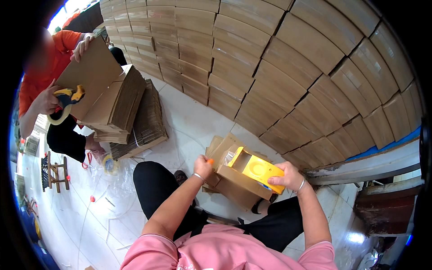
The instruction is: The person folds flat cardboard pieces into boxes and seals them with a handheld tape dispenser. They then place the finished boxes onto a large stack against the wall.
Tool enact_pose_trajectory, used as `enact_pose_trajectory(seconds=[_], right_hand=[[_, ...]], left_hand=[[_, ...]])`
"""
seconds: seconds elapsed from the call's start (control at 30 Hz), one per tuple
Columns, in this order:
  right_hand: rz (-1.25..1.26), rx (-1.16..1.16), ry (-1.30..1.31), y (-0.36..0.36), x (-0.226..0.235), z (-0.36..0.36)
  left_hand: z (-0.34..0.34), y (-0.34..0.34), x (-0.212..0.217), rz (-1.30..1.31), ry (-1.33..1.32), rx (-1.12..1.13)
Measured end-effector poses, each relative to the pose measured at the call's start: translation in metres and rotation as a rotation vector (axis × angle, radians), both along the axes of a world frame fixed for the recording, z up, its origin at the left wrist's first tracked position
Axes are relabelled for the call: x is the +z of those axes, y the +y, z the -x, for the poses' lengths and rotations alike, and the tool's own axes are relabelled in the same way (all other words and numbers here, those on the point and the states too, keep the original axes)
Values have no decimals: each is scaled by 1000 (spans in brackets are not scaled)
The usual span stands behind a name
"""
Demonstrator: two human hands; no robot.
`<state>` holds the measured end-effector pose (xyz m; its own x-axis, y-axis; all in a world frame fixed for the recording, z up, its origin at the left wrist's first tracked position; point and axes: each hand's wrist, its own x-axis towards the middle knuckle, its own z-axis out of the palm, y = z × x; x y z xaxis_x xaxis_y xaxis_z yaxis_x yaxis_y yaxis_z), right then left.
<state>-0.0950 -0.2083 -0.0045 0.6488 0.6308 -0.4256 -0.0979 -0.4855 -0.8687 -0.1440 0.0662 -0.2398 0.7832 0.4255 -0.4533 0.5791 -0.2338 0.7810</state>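
Observation:
Over an open cardboard box (238, 182) between my knees, my right hand (290, 178) grips a yellow carton (258, 170). The thumb presses on its face, and the carton's left end looks open, with a dark gap and a clear flap there. My left hand (203, 167) is closed just left of the carton, beside the cardboard box's edge. A small orange thing (210, 161) pokes out of its fingers, too small to name. Flattened cardboard (220, 146) lies behind the box.
Stacked brown cartons (279, 67) form a wall ahead and to the right. At left, a co-worker in orange (63, 45) holds a tape dispenser (69, 96) and a cardboard panel (92, 67). Bundled flat boxes (141, 119), a tape roll (109, 164) and a small stool (57, 173) stand nearby.

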Motion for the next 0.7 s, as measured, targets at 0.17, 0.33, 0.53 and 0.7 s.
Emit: enact_pose_trajectory(seconds=[0.17, 0.33, 0.53, 0.7], right_hand=[[-15, 5, -28, 3, -2, 0], [-12, 4, -14, -3, -6, -3], [-55, 46, -4, -1, -6, -7], [93, 57, 55, 0, 8, -9]], left_hand=[[26, 0, 73, 400, -551, -397], [26, 19, 126, -486, -206, -967], [-22, -5, 154, -685, -588, -1157], [-30, -14, 159, -711, -510, -1231]])
